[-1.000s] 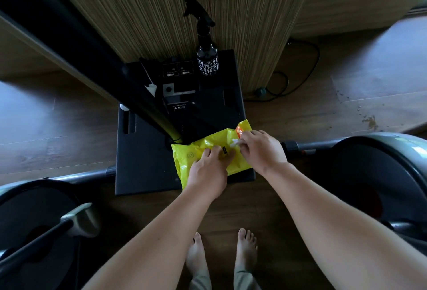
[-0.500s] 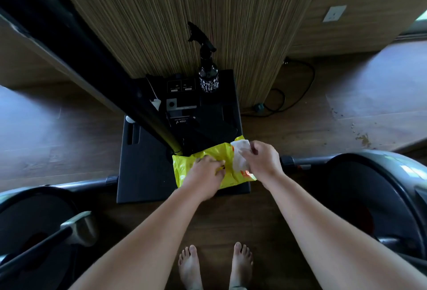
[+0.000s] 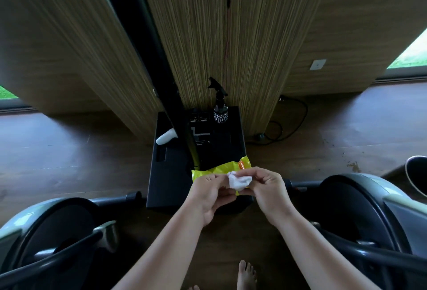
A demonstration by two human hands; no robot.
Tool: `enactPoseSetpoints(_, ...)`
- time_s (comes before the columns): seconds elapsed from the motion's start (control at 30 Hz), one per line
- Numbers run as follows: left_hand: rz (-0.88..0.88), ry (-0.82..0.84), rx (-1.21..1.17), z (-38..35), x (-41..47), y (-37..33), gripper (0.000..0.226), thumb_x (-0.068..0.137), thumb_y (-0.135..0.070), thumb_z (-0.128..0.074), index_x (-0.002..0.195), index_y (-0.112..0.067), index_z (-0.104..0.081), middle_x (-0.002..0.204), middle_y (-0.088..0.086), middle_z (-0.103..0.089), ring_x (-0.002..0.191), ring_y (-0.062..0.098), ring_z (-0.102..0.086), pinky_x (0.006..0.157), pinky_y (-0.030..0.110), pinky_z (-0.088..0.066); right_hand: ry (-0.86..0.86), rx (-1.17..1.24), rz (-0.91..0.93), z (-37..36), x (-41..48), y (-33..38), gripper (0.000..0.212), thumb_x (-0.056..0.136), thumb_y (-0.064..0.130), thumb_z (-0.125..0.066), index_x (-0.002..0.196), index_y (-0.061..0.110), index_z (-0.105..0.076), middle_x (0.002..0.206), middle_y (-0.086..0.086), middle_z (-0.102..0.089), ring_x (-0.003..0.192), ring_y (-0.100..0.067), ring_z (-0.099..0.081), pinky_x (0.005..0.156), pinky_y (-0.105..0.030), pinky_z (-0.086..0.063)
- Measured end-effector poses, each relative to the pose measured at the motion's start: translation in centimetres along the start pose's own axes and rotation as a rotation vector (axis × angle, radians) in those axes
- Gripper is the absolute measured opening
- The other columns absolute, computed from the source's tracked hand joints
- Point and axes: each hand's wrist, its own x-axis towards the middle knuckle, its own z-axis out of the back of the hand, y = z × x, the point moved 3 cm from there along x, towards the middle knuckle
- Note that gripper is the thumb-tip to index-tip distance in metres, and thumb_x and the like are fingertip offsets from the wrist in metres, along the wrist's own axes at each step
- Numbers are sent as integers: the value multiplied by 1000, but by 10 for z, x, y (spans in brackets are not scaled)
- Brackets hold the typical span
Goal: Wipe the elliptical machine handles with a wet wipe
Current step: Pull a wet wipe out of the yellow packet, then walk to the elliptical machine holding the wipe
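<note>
White and crumpled, the wipe sits right in the middle, held up between two hands. Everything else is told from the wipe.

Far to the left of the wipe and lower down is a dark round machine cover with a grey edge. A dark bar runs across in front of it.

Up and to the left of the wipe, a black pole leans across the wooden wall. A small white handle lies beside the pole, on a flat black base on the floor.

Just left of the wipe is the left hand. Its fingers are closed on the left edge of the wipe, pinching it.

Right behind the wipe is a yellow pack with an orange patch. It rests on the near part of the black base. The wipe is in front of the pack, and I cannot tell if they touch.

Straight above the wipe, farther back on the base, stands a black spray bottle, close to the wall.

Just right of the wipe is the right hand. Its fingers are closed on the right side of the wipe, pinching it too.

Below the wipe, at the bottom edge, a bare foot stands on the brown wood floor.

Up and to the right of the wipe, a black cord curls on the floor by the wall.

Far right of the wipe is another dark round machine cover.
</note>
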Motion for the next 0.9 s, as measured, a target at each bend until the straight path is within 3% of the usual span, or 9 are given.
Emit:
enactPoseSetpoints(0.1, 1, 81, -124, 8, -31, -6, 32, 102, -27, -62, 111, 0, -75, 106, 17, -78, 94, 26, -76, 83, 38, -63, -58, -153, 178, -10, -25, 10, 31, 92, -5, -72, 92, 24, -84, 99, 5, -81, 97, -15, -77, 80, -34, -66)
enactPoseSetpoints(0.23, -114, 136, 43, 26, -63, -9, 22, 95, -21, -72, 107, -4, -77, 107, 16, -78, 99, 25, -76, 84, 36, -63, -144, -461, 481, -30, -61, 28, 27, 92, 2, -75, 101, 25, -83, 100, 15, -78, 98, -7, -74, 81, -24, -61)
enactPoseSetpoints(0.3, -155, 145, 104, 37, -77, -11, 21, 93, -19, -74, 107, -3, -76, 104, 15, -79, 98, 25, -77, 82, 35, -63, -86, -398, 406, -37, -78, 31, 36, 96, 1, -68, 122, 25, -76, 112, 11, -77, 107, -9, -74, 91, -28, -61)
enactPoseSetpoints(0.37, -200, 177, 208, 47, -90, -14, 18, 94, -19, -73, 106, -5, -77, 104, 14, -79, 100, 25, -76, 79, 34, -64, -3, -120, 187, -41, -94, 35, 46, 101, 6, -60, 145, 21, -58, 125, 1, -74, 117, -15, -72, 100, -37, -60)
enactPoseSetpoints(0.43, -270, 204, 376, 53, -106, -16, 13, 93, -21, -75, 102, -13, -79, 99, 6, -80, 97, 19, -76, 77, 29, -62, 63, 4, 53, -47, -112, 40, 53, 100, 21, -62, 151, 18, -50, 131, -4, -72, 120, -16, -71, 103, -39, -58)
enactPoseSetpoints(0.53, -402, 236, 561, 50, -126, -15, 5, 87, -18, -79, 91, -22, -79, 83, -9, -79, 79, 1, -73, 66, 13, -54, 48, -143, 79, -61, -141, 49, 48, 99, 24, -70, 145, 15, -59, 112, 0, -78, 108, -12, -75, 96, -35, -62)
enactPoseSetpoints(0.6, -512, 186, 688, 46, -135, -12, 13, 84, -25, -82, 93, -28, -73, 88, -12, -73, 81, 1, -70, 65, 13, -51, -16, -93, 106, -66, -159, 50, 34, 98, 16, -71, 132, 15, -70, 95, -5, -78, 93, -16, -77, 87, -33, -64)
enactPoseSetpoints(0.73, -710, 178, 977, 32, -144, 3, 32, 80, -48, -81, 101, -39, -59, 108, -19, -56, 101, 4, -58, 86, 27, -53, -195, 24, 93, -50, -199, 43, 20, 97, 7, -71, 116, 7, -76, 95, -21, -79, 86, -28, -79, 80, -31, -64)
enactPoseSetpoints(0.9, -847, 460, 1265, -15, -169, 36, 52, 87, -55, -72, 131, -30, -61, 128, -15, -63, 121, 1, -56, 103, 21, -45, -442, 31, 82, -5, -275, 20, 17, 98, 13, -71, 112, 15, -79, 100, -8, -82, 95, -24, -79, 86, -37, -65)
